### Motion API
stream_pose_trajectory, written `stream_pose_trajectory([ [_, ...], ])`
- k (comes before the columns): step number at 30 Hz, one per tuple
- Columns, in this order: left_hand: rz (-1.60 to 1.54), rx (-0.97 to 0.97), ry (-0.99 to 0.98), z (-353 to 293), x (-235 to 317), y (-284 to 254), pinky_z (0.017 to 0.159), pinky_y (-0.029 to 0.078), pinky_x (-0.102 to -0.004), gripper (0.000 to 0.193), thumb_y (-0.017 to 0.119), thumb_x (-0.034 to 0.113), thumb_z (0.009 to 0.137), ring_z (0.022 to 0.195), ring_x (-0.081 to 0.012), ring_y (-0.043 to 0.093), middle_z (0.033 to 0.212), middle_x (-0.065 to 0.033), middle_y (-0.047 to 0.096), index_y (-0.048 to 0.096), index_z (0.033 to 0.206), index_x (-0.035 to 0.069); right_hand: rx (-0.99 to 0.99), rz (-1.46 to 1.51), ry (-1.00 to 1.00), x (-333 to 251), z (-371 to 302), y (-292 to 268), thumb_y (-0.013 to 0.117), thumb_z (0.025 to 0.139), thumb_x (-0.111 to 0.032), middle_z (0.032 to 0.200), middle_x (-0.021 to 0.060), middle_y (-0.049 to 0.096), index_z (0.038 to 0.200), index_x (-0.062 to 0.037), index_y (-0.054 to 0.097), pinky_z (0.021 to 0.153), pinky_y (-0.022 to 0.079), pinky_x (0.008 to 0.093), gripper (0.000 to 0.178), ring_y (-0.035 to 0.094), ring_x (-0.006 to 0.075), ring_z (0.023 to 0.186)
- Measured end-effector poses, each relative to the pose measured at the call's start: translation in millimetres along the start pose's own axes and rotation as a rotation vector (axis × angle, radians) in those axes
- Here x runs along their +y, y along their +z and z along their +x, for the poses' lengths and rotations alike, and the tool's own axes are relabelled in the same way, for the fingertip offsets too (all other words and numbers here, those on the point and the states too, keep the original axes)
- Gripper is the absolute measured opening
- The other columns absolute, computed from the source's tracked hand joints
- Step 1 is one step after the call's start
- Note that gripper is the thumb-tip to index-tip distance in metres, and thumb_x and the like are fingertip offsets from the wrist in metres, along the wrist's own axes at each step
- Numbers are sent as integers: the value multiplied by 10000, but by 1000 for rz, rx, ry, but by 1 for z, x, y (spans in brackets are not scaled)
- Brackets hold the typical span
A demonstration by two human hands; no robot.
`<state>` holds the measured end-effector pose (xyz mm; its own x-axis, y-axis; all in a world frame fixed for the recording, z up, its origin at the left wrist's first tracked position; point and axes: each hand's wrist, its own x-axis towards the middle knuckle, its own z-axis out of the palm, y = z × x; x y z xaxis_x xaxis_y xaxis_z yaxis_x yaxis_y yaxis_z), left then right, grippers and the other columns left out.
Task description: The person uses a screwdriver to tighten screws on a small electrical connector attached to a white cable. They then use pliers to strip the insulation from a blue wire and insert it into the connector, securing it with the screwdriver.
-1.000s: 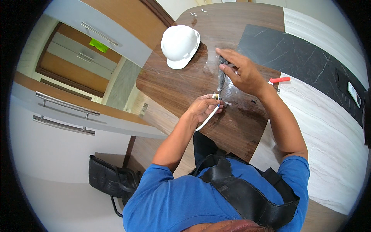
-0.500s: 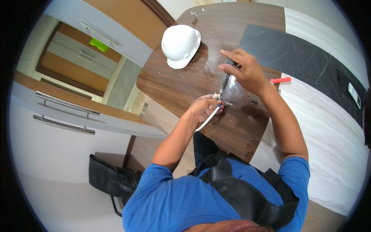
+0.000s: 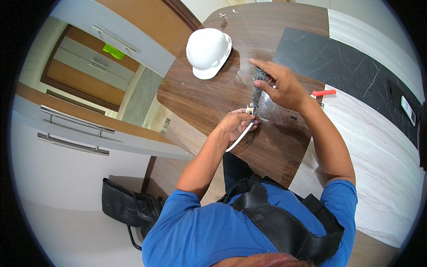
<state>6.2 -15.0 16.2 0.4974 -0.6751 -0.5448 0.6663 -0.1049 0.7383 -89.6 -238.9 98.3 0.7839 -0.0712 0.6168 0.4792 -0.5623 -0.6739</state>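
Between the fingertips of my left hand [image 3: 235, 124] is a small electrical fitting [image 3: 250, 110] with white and brass-coloured parts. A white cable [image 3: 240, 140] runs from it down toward my lap. My right hand [image 3: 284, 84] has its thumb and fingers on the dark, worn handle of a screwdriver [image 3: 257, 89], with the forefinger stretched past the handle's top. The tool stands nearly upright and its lower end meets the fitting. Its tip is too small to make out.
A white hard hat [image 3: 207, 52] sits on the brown wooden table [image 3: 262, 22]. A red-handled tool [image 3: 324, 92] lies right of my right wrist, with small screws [image 3: 293, 118] and a clear plastic piece near my hands. A phone-like white device [image 3: 408, 110] lies far right; a black chair [image 3: 124, 200] stands left.
My right hand has shifted slightly left and down, its fingers placed differently around the handle. The screwdriver leans less than before. My left hand keeps the fitting in almost the same place.
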Motion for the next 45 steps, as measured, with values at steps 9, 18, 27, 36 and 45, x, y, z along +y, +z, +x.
stream_pose_trajectory([
  [9, 14, -3, 20, -1, 0, -1, 816, 634, -354, 196, 661, 2, 955, 865, -219, 713, 994, -132, 707, 590, 1138, -1, 70, -4, -69, 3, 1, 4, 717, 957, -134, 1181, 137, 697, 1473, -104, 558, 736, 562, 316, 541, 638, 200, 889],
  [18, -21, -4, 15, -2, 0, 0, 818, 634, -346, 153, 644, 5, 971, 727, -171, 680, 976, -133, 703, 578, 1109, 7, -6, 33, 17, -14, 3, -5, 687, 972, -147, 1245, 201, 672, 1481, -107, 532, 844, 618, 409, 534, 691, 305, 1069],
  [27, -26, -17, 25, -2, 0, 0, 816, 638, -349, 154, 649, -7, 964, 652, -138, 635, 951, -141, 695, 576, 1099, -24, 74, -30, -59, 3, 2, 3, 743, 942, -175, 1070, 128, 708, 1457, -88, 577, 697, 539, 298, 547, 609, 179, 818],
  [36, 36, -8, 13, 1, -1, -1, 786, 646, -356, 131, 641, -13, 966, 800, -228, 726, 987, -164, 714, 601, 1089, -4, -20, 78, -147, 2, 4, 0, 676, 976, -148, 1159, 186, 699, 1474, -133, 553, 906, 600, 406, 513, 685, 306, 1034],
  [45, 13, -7, -8, 1, 1, -3, 772, 650, -349, 156, 646, -16, 956, 846, -233, 740, 974, -141, 723, 600, 1104, 1, 117, 37, -233, 1, 5, 8, 689, 987, -201, 1154, 155, 711, 1366, -93, 656, 768, 626, 350, 395, 708, 237, 967],
])
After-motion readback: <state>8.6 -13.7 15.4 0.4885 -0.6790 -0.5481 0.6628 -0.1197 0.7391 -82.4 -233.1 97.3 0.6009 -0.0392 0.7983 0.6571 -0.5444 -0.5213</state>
